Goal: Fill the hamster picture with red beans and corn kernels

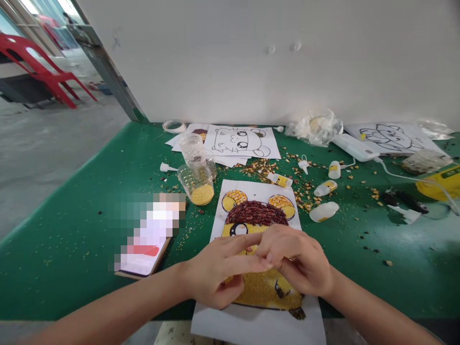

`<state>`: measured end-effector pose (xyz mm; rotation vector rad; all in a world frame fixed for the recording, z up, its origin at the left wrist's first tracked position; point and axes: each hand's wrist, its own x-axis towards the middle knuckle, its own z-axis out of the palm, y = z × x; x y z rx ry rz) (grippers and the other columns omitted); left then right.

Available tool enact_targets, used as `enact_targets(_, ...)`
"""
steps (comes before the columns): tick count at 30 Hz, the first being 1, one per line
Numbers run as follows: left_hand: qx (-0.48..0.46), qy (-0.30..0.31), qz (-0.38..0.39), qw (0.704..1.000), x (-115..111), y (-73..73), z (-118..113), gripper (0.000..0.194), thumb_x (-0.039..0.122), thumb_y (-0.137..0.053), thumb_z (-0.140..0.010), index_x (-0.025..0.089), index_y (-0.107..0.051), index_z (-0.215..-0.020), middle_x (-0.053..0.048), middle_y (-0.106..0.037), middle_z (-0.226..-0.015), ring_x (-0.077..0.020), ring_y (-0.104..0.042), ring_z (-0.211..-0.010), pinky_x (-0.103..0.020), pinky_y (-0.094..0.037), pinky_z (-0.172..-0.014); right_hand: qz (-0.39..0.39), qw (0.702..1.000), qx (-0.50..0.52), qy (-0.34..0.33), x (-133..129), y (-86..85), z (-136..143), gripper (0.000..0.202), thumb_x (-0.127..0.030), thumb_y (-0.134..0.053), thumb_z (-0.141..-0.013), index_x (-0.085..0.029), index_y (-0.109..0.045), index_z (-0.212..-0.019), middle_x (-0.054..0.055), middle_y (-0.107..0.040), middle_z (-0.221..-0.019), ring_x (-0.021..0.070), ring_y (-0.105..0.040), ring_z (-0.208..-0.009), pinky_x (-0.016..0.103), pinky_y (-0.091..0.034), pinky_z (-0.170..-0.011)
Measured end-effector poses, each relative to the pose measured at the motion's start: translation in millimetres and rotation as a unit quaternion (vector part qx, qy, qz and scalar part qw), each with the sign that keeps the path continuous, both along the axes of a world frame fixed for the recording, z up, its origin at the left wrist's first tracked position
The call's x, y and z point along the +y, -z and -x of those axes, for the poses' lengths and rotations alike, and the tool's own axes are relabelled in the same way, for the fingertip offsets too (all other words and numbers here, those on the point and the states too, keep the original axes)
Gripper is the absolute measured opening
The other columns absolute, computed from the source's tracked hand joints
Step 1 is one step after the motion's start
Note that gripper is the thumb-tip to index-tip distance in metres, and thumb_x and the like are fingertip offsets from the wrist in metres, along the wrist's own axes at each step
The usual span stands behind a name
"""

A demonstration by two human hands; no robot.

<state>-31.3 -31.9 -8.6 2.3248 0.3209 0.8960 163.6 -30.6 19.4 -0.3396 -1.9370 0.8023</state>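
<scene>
Both hands meet over a sheet of paper [219,318] bearing an animal picture filled in with seeds. My left hand [226,270] has its index and middle fingers stretched out to the right. The fingers of my right hand [298,258] are closed on my left fingertips; anything smaller between them is hidden. Dark red beans [253,212] cover the top of the head, and corn kernels [280,201] fill the ears. Fine yellow grain [258,292] covers the face. My hands hide the middle of the picture.
Left of the picture lie a lit phone [147,239], blurred out, and clear cups, one holding yellow grain [202,194]. Glue bottles [324,212] and scattered kernels [266,167] lie to the right and behind. Line drawings [244,142] and a white power bank [355,147] rest near the white panel [251,62].
</scene>
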Motion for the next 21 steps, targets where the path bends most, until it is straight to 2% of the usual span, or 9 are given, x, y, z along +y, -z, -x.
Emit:
enact_targets(5,-0.004,0.001,-0.013,1.0,-0.1,-0.1,0.4,0.087,-0.001,-0.043,-0.062,0.034,-0.021,-0.138,-0.009,-0.04,-0.139,-0.0231,-0.049,-0.119,-0.034,-0.049,-0.085,0.009,1.0,0.005,-0.002,-0.8,0.8,-0.3,0.015,-0.013,-0.043,-0.091,-0.02,-0.053,-0.1,0.004,-0.065,-0.078,0.0136,-0.061,-0.073,0.028,-0.052,-0.066)
enact_targets(9,0.005,0.0,-0.01,1.0,0.0,-1.6,0.9,0.083,-0.001,-0.043,-0.061,0.031,-0.027,-0.136,-0.01,-0.041,-0.137,-0.0245,-0.048,-0.121,-0.036,-0.048,-0.088,-0.004,1.0,-0.015,0.001,-0.7,0.7,-1.7,0.019,-0.012,-0.043,-0.091,-0.02,-0.053,-0.104,0.005,-0.065,-0.081,0.0142,-0.061,-0.076,0.029,-0.053,-0.067)
enact_targets(13,0.016,-0.007,-0.014,1.0,0.0,-2.5,1.2,0.08,0.0,-0.044,-0.061,0.032,-0.03,-0.133,-0.011,-0.041,-0.135,-0.0232,-0.053,-0.114,-0.034,-0.049,-0.084,-0.009,1.0,-0.017,-0.001,-0.6,0.8,-1.9,0.018,-0.01,-0.042,-0.09,-0.018,-0.054,-0.1,0.005,-0.065,-0.079,0.0138,-0.061,-0.074,0.029,-0.052,-0.066)
enact_targets(21,0.006,-0.013,-0.046,0.999,-0.4,0.4,1.1,0.08,0.0,-0.044,-0.062,0.031,-0.028,-0.133,-0.012,-0.043,-0.132,-0.0245,-0.053,-0.113,-0.033,-0.05,-0.079,0.003,1.0,-0.006,-0.005,-0.4,-0.2,0.5,0.018,-0.009,-0.042,-0.089,-0.02,-0.053,-0.097,0.004,-0.065,-0.076,0.0136,-0.06,-0.071,0.029,-0.051,-0.065)
